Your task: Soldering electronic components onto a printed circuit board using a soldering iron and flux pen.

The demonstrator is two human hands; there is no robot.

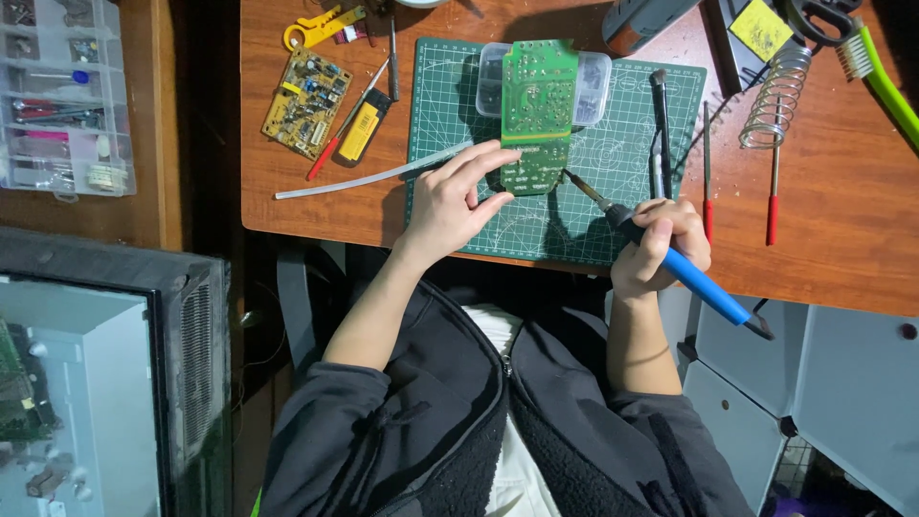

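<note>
A green circuit board (536,105) lies solder side up on a green cutting mat (622,153), its far end resting on a clear plastic box (593,86). My left hand (458,199) touches the board's near left edge, with its fingers spread. My right hand (661,244) grips a blue-handled soldering iron (699,285). The iron's tip (574,182) points at the board's near right corner; whether it touches is unclear.
A second, yellowish circuit board (306,101) lies left of the mat beside a yellow tester (362,124), a white tube (364,179) and red-handled tools (772,206). A coil iron stand (775,96) stands at right. A parts organiser (62,96) sits far left.
</note>
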